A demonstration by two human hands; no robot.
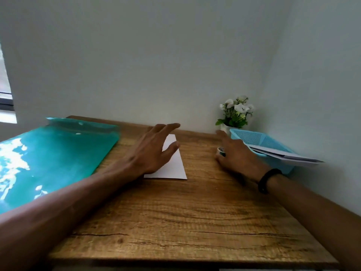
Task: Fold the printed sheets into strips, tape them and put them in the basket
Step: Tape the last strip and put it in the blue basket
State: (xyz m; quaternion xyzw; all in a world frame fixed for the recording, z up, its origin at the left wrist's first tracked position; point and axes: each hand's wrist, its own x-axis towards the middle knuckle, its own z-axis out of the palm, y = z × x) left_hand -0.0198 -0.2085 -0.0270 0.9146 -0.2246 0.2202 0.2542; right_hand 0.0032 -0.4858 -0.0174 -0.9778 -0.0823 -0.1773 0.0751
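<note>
A folded white paper strip [173,167] lies on the wooden table [175,222], running away from me. My left hand [152,151] is over its left side with fingers straight and spread; whether it touches the paper I cannot tell. My right hand [236,153] is on a small tape roll [221,151] to the right of the strip, its thumb against the roll; the palm hides most of the grip. A light blue mesh basket [252,136] stands at the far right corner, and folded white strips [289,156] lie across its rim.
A translucent green plastic folder [50,163] covers the left part of the table. A small pot of white flowers [235,112] stands in the back corner behind the basket. White walls close the back and right sides.
</note>
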